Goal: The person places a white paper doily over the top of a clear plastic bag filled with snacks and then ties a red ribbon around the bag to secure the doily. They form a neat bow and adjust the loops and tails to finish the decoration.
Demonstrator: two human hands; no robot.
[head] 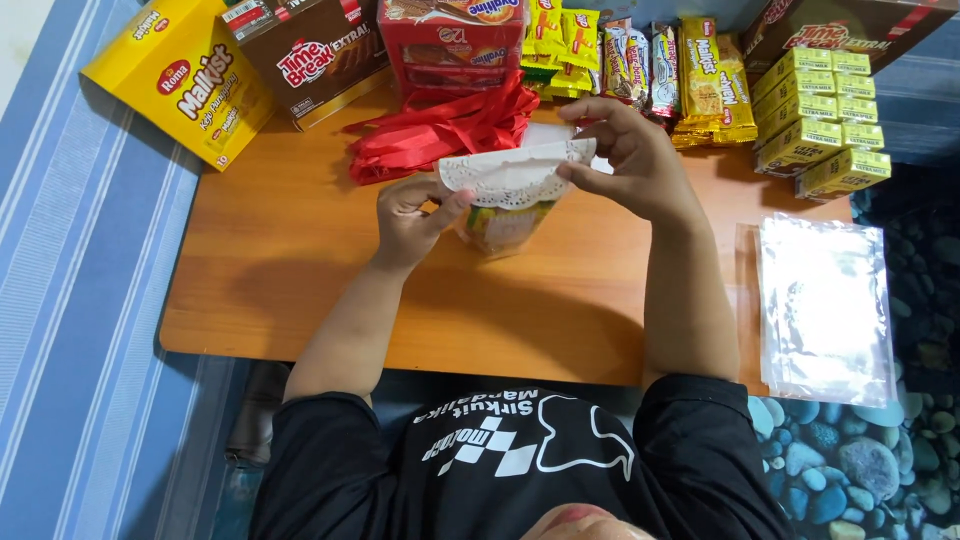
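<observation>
Holding: white paper doily folded over a small snack pouch, above the wooden surface
Left grip: pinching doily's left edge
Right grip: pinching doily's right edge
Behind: red ribbons, snack boxes
Right side: clear bags

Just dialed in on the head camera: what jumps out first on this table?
At the table's centre, the left hand and right hand fold a white lace doily over the top of a clear snack bag. Just behind lies a heap of red ribbons. A stack of clear plastic bags shines at the right edge.
</observation>
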